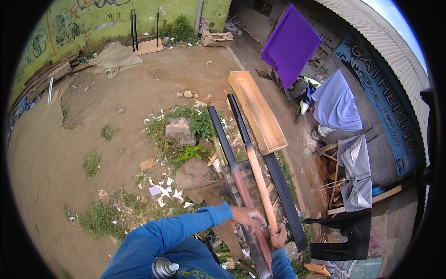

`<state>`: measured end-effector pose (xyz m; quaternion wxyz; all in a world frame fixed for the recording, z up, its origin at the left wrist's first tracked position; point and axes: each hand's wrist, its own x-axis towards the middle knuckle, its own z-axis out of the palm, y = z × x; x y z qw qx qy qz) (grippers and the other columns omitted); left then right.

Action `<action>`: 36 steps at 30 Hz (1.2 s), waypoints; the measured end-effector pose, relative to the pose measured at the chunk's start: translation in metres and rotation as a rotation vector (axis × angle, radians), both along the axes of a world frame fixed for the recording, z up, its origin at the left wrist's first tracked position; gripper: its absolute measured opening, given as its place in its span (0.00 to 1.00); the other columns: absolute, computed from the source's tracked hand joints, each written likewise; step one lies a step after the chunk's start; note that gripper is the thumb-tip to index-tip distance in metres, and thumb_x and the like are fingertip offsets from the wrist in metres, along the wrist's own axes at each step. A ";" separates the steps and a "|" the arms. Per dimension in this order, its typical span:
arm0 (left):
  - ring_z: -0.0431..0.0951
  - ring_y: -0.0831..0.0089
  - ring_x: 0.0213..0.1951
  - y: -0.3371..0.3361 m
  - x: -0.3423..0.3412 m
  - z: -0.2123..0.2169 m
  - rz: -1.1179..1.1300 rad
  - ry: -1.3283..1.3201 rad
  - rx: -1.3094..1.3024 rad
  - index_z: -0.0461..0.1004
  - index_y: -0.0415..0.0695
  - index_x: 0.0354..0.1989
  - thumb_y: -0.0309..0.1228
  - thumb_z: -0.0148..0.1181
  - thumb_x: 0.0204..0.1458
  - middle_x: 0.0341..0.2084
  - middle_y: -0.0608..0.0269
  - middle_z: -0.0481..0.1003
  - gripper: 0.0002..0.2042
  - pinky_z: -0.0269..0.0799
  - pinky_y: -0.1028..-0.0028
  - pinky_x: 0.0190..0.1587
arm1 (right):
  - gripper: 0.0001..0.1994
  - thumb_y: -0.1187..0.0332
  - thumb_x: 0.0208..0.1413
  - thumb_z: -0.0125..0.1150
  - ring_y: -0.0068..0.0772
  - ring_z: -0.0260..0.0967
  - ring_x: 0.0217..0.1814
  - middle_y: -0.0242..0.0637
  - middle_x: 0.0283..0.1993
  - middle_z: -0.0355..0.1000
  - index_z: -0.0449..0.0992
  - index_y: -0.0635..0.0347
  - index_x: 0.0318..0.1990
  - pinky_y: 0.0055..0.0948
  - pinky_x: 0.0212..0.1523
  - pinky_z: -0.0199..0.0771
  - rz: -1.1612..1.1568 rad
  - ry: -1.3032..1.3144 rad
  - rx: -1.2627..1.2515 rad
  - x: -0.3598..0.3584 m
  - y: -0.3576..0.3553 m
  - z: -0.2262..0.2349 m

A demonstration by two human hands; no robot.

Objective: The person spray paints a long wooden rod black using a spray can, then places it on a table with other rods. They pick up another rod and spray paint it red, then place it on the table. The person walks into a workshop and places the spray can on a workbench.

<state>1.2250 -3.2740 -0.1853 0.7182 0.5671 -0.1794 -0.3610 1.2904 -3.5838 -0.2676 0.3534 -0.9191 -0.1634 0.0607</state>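
My right hand (pixel 278 236) is wrapped round the near end of a pale wooden pole (pixel 261 186) whose far part is black. Beside it, on the left, lies a reddish-brown pole (pixel 241 188), also black toward its far end. Across this pole reaches my left hand (pixel 248 217), fingers bent down and together near the pale pole. A small greyish bit shows at its fingertips, too small to name. Both poles lie lengthwise over a dark, stained board (pixel 253 242). Close to my body is a spray can (pixel 165 268) with a white nozzle.
Right of the poles lie a long black strip (pixel 285 202) and an open wooden box (pixel 258 111). Left are a concrete block (pixel 180 131), a brown cloth (pixel 194 174) and paper scraps. Purple cloth (pixel 291 46) hangs at the right; black poles (pixel 134 30) stand by the green wall.
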 end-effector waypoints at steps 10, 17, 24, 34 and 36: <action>0.40 0.35 0.68 -0.085 0.023 -0.060 0.503 -0.712 1.227 0.57 0.61 0.67 0.43 0.61 0.50 0.69 0.47 0.46 0.34 0.33 0.42 0.68 | 0.17 0.63 0.47 0.69 0.35 0.72 0.29 0.45 0.28 0.74 0.76 0.65 0.39 0.33 0.33 0.71 0.013 0.013 0.016 -0.012 -0.035 -0.002; 0.42 0.30 0.67 -0.102 0.045 -0.076 0.556 -0.668 1.342 0.67 0.59 0.61 0.51 0.57 0.51 0.68 0.42 0.49 0.28 0.31 0.42 0.69 | 0.17 0.61 0.47 0.69 0.44 0.73 0.30 0.48 0.28 0.74 0.75 0.64 0.39 0.38 0.34 0.71 0.044 -0.047 -0.073 -0.018 -0.041 0.005; 0.44 0.31 0.67 -0.117 0.046 -0.067 0.483 -0.600 1.383 0.69 0.57 0.60 0.52 0.55 0.51 0.66 0.37 0.51 0.27 0.30 0.44 0.69 | 0.18 0.60 0.48 0.69 0.49 0.73 0.31 0.50 0.29 0.74 0.73 0.64 0.39 0.41 0.35 0.71 0.084 -0.035 -0.057 -0.018 -0.051 0.000; 0.44 0.42 0.69 -0.123 0.045 -0.067 0.446 -0.592 1.445 0.62 0.43 0.63 0.51 0.53 0.53 0.64 0.33 0.53 0.33 0.28 0.45 0.69 | 0.20 0.57 0.48 0.66 0.53 0.61 0.42 0.49 0.36 0.63 0.71 0.64 0.40 0.48 0.42 0.60 0.259 -0.395 -0.286 -0.025 -0.050 0.006; 0.44 0.42 0.69 -0.124 0.044 -0.059 0.456 -0.544 1.428 0.62 0.41 0.63 0.50 0.54 0.53 0.65 0.35 0.53 0.33 0.29 0.48 0.70 | 0.21 0.57 0.49 0.65 0.53 0.61 0.43 0.49 0.37 0.63 0.71 0.64 0.43 0.48 0.44 0.61 0.261 -0.414 -0.272 -0.033 -0.047 0.011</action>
